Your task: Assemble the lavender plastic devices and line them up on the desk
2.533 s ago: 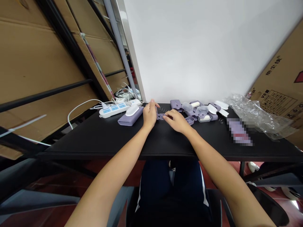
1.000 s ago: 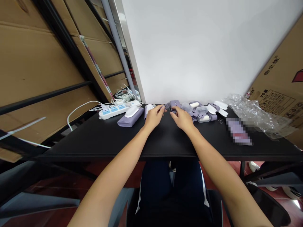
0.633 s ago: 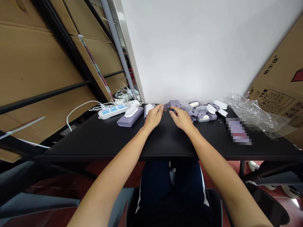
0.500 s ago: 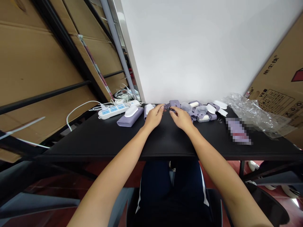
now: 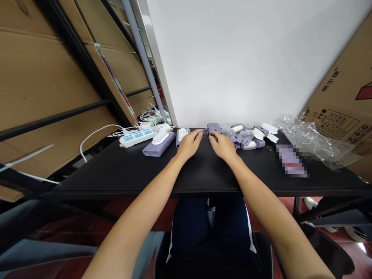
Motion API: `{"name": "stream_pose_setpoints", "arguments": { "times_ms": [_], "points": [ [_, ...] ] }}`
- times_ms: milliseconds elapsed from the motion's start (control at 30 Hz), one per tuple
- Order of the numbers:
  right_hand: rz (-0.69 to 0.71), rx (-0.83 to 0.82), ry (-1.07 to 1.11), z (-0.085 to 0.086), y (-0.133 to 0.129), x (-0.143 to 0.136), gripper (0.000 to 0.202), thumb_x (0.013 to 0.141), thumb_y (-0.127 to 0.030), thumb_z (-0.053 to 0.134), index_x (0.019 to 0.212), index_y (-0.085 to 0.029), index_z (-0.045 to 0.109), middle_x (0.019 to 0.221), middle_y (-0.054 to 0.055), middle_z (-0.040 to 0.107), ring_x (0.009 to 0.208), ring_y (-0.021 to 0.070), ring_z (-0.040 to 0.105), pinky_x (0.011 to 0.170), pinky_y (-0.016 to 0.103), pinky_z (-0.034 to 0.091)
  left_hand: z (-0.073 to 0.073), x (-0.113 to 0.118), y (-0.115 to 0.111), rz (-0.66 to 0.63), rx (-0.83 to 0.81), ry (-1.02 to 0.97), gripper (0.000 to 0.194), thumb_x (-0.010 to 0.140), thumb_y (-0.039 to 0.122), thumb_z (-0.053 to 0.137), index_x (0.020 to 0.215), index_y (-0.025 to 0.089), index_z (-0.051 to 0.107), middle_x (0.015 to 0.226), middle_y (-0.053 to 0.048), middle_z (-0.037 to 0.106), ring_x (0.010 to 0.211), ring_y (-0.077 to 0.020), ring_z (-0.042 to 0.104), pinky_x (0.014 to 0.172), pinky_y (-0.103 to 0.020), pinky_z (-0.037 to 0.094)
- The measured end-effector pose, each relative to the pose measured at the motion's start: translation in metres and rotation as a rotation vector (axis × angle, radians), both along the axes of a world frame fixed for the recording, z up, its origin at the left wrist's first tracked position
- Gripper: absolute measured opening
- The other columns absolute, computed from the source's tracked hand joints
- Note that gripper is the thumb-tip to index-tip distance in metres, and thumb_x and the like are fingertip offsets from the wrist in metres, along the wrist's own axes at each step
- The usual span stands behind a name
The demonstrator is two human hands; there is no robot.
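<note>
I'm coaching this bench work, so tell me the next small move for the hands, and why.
Probably pinch one of the thin grey wire coils and ease it free: they lie bunched together, with the fingertips of the left hand and right hand close on either side. Whether either hand grips one is too small to tell.

White wall [image 5: 247, 58] filling upper middle. Cardboard [image 5: 31, 77] behind black rack [image 5: 84, 64], upper left. Black table [image 5: 200, 170] across centre. Red floor [image 5: 360, 267] catching light, lower right.
</note>
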State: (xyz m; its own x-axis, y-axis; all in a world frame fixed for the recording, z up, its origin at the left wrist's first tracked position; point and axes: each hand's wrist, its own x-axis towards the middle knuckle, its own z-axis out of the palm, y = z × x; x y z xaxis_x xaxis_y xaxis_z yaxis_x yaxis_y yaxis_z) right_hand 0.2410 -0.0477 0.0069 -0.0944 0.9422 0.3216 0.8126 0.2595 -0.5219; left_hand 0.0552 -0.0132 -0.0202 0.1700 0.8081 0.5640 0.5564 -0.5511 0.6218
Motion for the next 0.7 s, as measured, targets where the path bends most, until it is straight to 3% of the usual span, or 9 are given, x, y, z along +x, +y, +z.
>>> {"name": "stream_pose_setpoints", "arguments": {
  "times_ms": [233, 700],
  "points": [
    [-0.01, 0.005, 0.005, -0.0018, 0.001, 0.0006, 0.041, 0.107, -0.042, 0.047, 0.138, -0.027, 0.07, 0.123, 0.01, 0.08, 0.114, 0.0345, 0.075, 0.093, 0.044, 0.055, 0.0005, 0.0002, -0.0004, 0.0, 0.004, 0.047, 0.036, 0.103, 0.035, 0.052, 0.128, 0.021, 0.075, 0.11, -0.007, 0.083, 0.097, -0.024, 0.074, 0.084, -0.033, 0.051],
    [0.075, -0.031, 0.014, -0.0007, -0.0028, -0.0018, 0.039, 0.106, -0.044, 0.051, 0.138, -0.028, 0.068, 0.11, 0.006, 0.081, 0.105, 0.0294, 0.075, 0.089, 0.037, 0.051, 0.0049, 0.0003, -0.0024, 0.16, 0.007, 0.052, 0.022, 0.096, 0.032, 0.057, 0.104, 0.02, 0.074, 0.084, -0.004, 0.073, 0.076, -0.0202, 0.064, 0.072, -0.031, 0.041]
  ]
}}
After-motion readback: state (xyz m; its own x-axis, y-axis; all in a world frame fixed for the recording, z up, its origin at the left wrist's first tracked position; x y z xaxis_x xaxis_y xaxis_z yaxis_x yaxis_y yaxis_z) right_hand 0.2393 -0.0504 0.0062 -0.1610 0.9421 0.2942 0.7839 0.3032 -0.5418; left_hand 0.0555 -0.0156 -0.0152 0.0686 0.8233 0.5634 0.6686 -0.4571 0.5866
